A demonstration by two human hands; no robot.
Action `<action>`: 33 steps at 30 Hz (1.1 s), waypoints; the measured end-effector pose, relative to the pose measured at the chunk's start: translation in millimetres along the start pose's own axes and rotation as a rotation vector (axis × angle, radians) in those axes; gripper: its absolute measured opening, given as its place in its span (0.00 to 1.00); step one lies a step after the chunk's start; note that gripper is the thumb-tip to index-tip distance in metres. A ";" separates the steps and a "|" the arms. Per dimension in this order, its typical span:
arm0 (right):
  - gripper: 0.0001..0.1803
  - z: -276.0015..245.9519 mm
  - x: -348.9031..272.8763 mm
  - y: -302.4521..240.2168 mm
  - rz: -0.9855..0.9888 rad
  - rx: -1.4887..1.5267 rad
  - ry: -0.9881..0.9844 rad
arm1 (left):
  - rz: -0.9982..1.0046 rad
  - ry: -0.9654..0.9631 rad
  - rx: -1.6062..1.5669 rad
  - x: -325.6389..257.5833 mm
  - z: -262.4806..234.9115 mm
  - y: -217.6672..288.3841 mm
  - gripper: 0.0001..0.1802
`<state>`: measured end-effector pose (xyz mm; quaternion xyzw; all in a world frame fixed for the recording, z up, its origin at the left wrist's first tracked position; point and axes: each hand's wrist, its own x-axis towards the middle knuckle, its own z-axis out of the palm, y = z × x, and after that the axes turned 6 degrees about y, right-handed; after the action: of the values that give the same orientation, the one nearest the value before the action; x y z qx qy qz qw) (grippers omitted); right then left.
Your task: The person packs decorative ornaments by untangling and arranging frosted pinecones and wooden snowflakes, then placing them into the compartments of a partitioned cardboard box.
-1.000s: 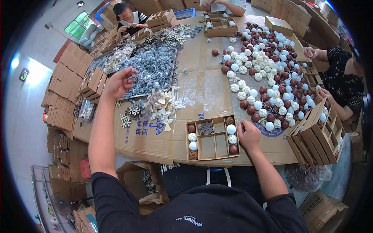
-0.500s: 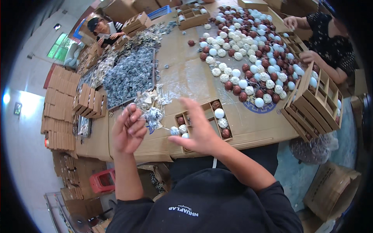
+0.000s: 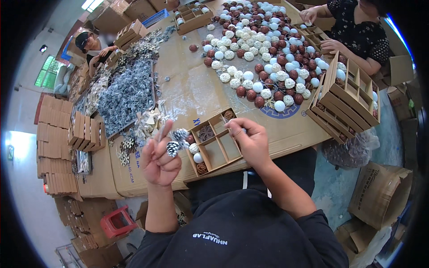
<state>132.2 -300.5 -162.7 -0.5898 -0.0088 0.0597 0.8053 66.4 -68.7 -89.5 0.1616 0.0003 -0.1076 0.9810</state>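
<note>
A divided cardboard box [image 3: 217,168] lies tilted on the table in front of me. Along its left side sit a red ball [image 3: 191,139], a white woven ball [image 3: 194,148], a smooth white ball [image 3: 198,158] and a brown woven ball [image 3: 202,168]. A wooden snowflake [image 3: 205,132] fills one compartment. Left of the box, my left hand [image 3: 161,163] is closed with a frosted pinecone [image 3: 173,148] at its fingers; another pinecone [image 3: 181,134] is close beside it. Over the box's right side, my right hand [image 3: 250,140] is pinched; its fingers hide what they hold.
A tray of frosted pinecones [image 3: 120,100] stands at left, with loose wooden pieces [image 3: 149,120] beside it. Many red and white balls [image 3: 263,58] cover the far right. Stacked filled boxes [image 3: 348,96] stand at the right edge, near a co-worker's hands [image 3: 333,46]. Another person sits far left.
My right hand has gone from spread above the box to pinched at its right side. Pinecones now show at my left fingers. The whole view has shifted, and the wooden snowflake is uncovered.
</note>
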 end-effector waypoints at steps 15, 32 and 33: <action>0.05 14.6 -3.1 -60.3 -0.440 -0.660 -0.472 | 0.012 0.292 0.930 11.4 -11.0 -30.9 0.22; 0.08 65.8 21.9 -45.0 -0.442 -0.697 -0.820 | 0.177 0.497 1.064 -36.7 -30.2 -34.1 0.04; 0.08 68.6 23.6 -42.8 -0.444 -0.697 -0.831 | 0.214 0.551 0.995 -39.3 -29.5 -33.6 0.03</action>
<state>153.5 -245.6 -102.5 -0.7309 -0.4662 0.1094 0.4863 21.9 -82.1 -126.8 0.6246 0.1886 0.0508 0.7562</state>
